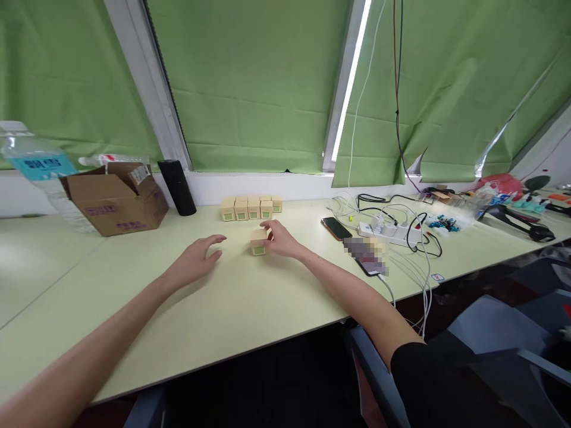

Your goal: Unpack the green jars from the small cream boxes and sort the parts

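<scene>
My right hand (280,239) has its fingers around the right side and far edge of a small tan box (258,244) with a green-framed label on its front. The box is at the middle of the table, in front of a group of similar small boxes (247,208) lined up by the wall. To the left of the single box, my left hand (196,260) is held over the table with thumb and fingers apart and nothing between them.
An open cardboard carton (122,205), a black cylinder (177,187) and a large water bottle (42,172) stand at the left. Rightward lie a dark phone (336,228), a second phone (366,257) on a cable, a white power strip (390,233) and tangled cables. The table's front edge (250,358) is near me.
</scene>
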Demonstrator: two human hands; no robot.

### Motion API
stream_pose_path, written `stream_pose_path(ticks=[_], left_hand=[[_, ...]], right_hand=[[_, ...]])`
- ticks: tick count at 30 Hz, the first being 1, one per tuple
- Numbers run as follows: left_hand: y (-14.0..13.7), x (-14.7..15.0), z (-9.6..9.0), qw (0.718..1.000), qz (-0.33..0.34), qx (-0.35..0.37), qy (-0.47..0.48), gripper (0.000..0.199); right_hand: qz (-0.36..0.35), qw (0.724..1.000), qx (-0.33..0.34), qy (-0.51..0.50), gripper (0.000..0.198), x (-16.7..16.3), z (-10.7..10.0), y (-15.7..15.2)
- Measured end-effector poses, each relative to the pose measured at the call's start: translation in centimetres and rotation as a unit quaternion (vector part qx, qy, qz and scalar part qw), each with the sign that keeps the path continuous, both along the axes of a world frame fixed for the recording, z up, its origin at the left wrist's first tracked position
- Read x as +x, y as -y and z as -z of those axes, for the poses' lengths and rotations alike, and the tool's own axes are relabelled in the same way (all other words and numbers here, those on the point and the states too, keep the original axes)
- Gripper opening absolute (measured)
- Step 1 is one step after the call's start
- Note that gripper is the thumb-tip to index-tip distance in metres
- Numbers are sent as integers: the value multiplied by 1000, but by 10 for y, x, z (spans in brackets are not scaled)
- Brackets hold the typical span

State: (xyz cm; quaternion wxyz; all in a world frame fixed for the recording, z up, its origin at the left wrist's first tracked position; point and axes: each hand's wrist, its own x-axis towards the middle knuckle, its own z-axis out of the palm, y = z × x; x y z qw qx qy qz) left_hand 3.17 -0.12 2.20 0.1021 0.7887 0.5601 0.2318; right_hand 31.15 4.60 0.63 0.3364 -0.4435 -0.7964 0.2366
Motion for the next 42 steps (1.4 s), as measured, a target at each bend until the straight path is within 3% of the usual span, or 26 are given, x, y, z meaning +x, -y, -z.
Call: stream_pose_path(ticks=[3,6,12,14,17,22,27,29,37,42], left_hand=[[-3,22,-12,999,19,-24,36,55],[-13,41,-16,992,30,-65,102,68],[-32,62,12,942,50,-130,307,90],[-31,64,23,929,73,-139,335,92],[-25,66,31,935,89,-126,320,91],[-17,69,29,960,66,-83,258,79],[-16,71,28,983,52,-43,173,43],[-15,71,29,985,53,-31,163,37],[-10,73,27,979,39,26,198,42],[-2,73,21,982,62,106,143,40]], right_hand=[[-31,998,9,-45,46,4,14,1],[15,999,6,-47,47,8,28,-1],[17,999,11,-31,40,6,33,-2],[7,1000,16,-16,40,4,30,0],[5,1000,8,-13,40,3,28,2],[8,999,-20,-42,39,1,26,4],[10,999,-16,-40,37,0,22,9],[22,999,-2,-42,34,-1,18,11],[32,990,7,-141,17,-7,6,18],[17,986,3,-163,31,-11,3,29]])
